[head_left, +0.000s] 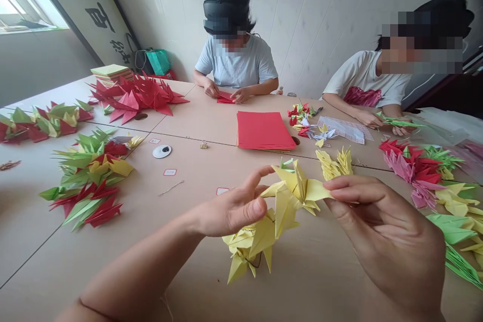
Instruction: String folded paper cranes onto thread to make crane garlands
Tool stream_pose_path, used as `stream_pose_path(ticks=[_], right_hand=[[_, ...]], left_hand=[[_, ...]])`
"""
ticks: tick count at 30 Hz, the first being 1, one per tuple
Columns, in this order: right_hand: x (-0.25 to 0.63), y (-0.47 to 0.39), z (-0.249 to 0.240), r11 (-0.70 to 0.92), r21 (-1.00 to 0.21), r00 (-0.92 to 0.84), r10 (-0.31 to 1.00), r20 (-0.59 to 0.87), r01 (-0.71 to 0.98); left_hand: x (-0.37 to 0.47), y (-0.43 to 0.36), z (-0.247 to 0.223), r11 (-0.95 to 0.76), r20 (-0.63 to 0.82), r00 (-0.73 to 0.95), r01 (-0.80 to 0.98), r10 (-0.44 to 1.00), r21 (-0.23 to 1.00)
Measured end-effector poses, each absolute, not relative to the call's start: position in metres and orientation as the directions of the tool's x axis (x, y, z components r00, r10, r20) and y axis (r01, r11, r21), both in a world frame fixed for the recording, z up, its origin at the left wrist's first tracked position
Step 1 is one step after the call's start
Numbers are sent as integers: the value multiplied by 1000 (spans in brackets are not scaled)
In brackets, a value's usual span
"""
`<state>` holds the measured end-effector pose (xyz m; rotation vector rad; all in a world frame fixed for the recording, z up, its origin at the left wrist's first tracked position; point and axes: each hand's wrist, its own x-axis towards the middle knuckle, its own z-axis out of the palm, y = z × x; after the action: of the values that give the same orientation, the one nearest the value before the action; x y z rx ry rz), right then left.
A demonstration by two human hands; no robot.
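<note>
Right grip (392, 231) pinching yellow paper chain (285, 209), long axis rising rightward

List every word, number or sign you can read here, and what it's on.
"百", probably: the middle dark character on the tall panel at left.
The characters above and below it: cannot be read surely.
Small red-edged labels on the table: too small to read.
No brand is legible.

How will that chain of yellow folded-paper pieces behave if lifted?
The chain of yellow folded-paper pieces is probably light, being thin paper. It may flex between pieces, since it bends near the left hand. Its thin points, one pinched by the right hand, could crease easily.
</note>
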<state>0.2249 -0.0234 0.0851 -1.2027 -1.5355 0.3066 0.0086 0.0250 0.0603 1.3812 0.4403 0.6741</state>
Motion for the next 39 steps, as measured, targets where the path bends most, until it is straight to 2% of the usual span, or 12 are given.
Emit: stream_pose_path(ticks=[2,4,7,11,14,17,21,30,32,36,39], right_hand=[[226,-23,86,442,-737,154,796,585,511],[227,-22,88,433,-740,188,785,590,514],[229,-20,90,408,-747,238,773,589,524],[230,-19,92,403,-748,258,762,594,528],[230,-19,92,416,-734,249,753,609,537],[232,-18,91,427,-726,240,749,618,539],[234,-18,91,398,-737,259,756,601,546],[233,-17,93,398,-764,257,777,575,507],[232,-18,92,411,-769,254,777,576,490],[233,-21,89,450,-786,220,791,571,424],[234,-23,86,492,-791,117,819,562,362]], left_hand=[[9,28,57,49,101,843,-150,529,987],[9,30,55,37,74,887,-103,455,994],[7,29,55,-40,34,898,-18,439,999],[10,23,57,-155,24,863,63,505,986],[15,22,59,-70,-21,833,72,553,995],[18,24,61,91,-104,808,63,580,994],[17,26,66,320,-168,794,-35,584,947],[14,21,77,415,-193,756,-113,625,903],[13,21,76,388,-158,774,-121,613,914],[10,23,71,147,100,794,-232,600,962],[9,23,70,95,207,764,-331,612,939]])
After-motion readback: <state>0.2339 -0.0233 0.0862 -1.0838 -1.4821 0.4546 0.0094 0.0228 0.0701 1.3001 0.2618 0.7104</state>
